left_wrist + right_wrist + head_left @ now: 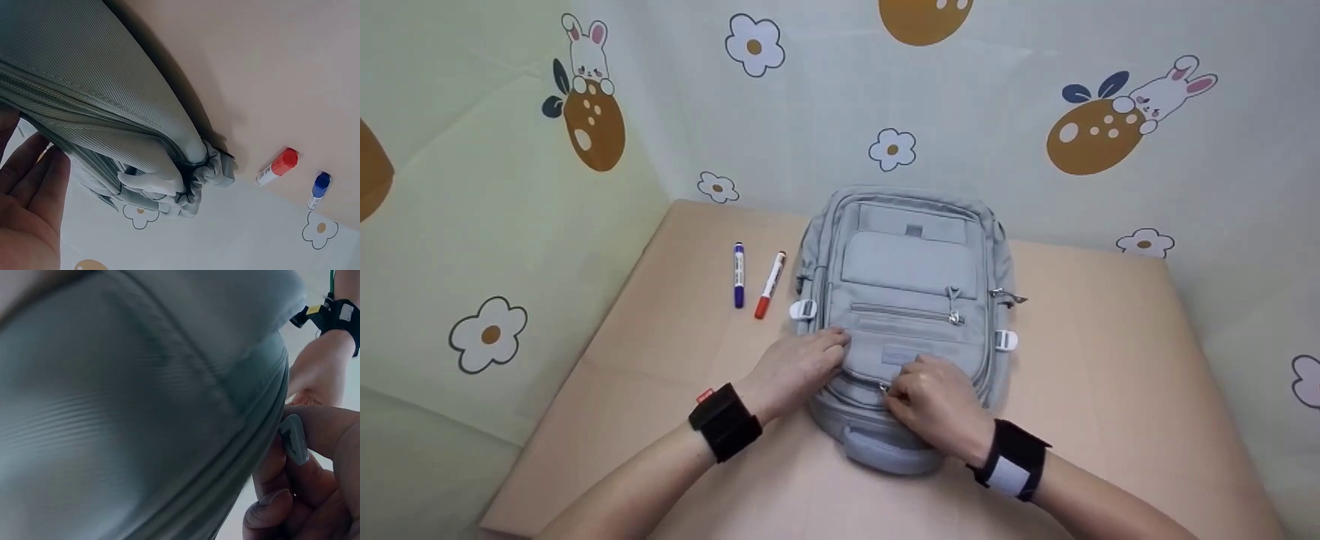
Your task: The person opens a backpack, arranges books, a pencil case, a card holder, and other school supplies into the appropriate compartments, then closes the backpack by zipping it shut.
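Note:
A grey backpack lies on its back on the table, its top handle toward me. My right hand is at the front pocket near that end, its fingers curled. In the right wrist view, its thumb and fingers pinch a grey zipper pull at the bag's edge. My left hand rests on the left side of the front panel. Seen from the left wrist, its fingers are fairly straight and touch the bag beside the zipper track; the fingertips are partly hidden behind the fabric.
Left of the backpack lie a blue marker and a red marker, both with white barrels. White buckles stick out at the bag's sides. A printed cloth hangs behind the table and along its left.

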The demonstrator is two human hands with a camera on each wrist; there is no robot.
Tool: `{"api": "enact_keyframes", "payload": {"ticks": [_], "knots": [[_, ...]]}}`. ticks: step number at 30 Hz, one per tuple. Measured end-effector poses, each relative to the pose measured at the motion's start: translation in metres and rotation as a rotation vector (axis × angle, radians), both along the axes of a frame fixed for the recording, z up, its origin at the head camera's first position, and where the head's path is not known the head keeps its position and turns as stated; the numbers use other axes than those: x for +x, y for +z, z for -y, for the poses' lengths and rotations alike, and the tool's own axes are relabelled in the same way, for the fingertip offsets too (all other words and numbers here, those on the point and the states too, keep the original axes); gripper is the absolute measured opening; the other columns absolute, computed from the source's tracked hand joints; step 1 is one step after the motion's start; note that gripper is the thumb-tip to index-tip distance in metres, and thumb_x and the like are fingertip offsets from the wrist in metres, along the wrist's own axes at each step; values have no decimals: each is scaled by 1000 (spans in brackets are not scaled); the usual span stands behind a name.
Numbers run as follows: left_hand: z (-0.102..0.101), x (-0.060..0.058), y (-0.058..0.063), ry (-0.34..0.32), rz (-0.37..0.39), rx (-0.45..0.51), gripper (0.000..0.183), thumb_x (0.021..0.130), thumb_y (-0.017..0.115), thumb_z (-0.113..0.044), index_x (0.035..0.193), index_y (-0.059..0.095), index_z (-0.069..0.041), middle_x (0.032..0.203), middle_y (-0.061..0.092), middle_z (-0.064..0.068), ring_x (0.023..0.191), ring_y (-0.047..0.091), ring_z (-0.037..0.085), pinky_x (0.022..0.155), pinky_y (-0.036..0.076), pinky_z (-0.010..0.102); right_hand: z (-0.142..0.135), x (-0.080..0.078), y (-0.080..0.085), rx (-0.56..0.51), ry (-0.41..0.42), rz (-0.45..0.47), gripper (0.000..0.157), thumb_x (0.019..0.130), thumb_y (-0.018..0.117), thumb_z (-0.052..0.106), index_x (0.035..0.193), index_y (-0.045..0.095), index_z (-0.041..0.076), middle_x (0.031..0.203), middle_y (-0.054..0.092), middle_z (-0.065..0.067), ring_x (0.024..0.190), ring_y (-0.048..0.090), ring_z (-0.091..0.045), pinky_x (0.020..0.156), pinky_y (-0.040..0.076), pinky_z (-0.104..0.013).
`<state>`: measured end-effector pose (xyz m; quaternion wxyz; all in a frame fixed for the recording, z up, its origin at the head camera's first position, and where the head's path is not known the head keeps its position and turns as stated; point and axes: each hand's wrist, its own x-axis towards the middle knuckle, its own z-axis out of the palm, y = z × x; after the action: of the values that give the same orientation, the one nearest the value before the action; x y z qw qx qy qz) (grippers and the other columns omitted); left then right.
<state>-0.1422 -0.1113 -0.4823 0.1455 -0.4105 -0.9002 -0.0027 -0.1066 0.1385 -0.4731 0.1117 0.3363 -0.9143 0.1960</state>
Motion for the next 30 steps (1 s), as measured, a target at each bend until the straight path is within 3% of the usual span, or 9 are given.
{"api": "enact_keyframes", "payload": {"ticks": [9,15,20,25,30], "knots": [[2,-1,-4,-22,-15,87,4,100,61,-9,95,62,-9,129,68,6,123,62,19,97,52,30,18,-9,-4,25,63,-21,6,81,84,23,79,79,20,76,68,8,72,56,-14,70,49,-34],[0,-2,-4,-25,-4,101,6,100,62,-12,94,62,-9,130,67,8,124,62,20,99,51,31,-3,-9,1,-30,52,6,16,85,83,35,85,77,21,80,65,10,75,53,-10,67,46,-30],[0,0,-3,-13,31,105,7,101,61,-15,98,64,-8,133,66,9,127,60,22,105,47,33,-33,-15,5,-84,75,-86,15,81,86,23,90,76,16,86,64,7,81,55,-13,73,46,-33],[1,0,-3,-8,58,144,7,98,66,-14,101,69,-9,130,68,9,123,63,23,104,48,33,-50,-17,-4,27,143,-168,24,77,88,21,95,73,14,93,65,2,87,56,-19,77,47,-37],[0,-1,-4,-31,64,209,4,96,69,-14,97,71,-11,115,70,4,107,65,21,92,53,32,-51,-19,-14,136,148,-268,24,78,86,20,94,69,13,93,65,-2,85,58,-23,74,49,-39]]}}
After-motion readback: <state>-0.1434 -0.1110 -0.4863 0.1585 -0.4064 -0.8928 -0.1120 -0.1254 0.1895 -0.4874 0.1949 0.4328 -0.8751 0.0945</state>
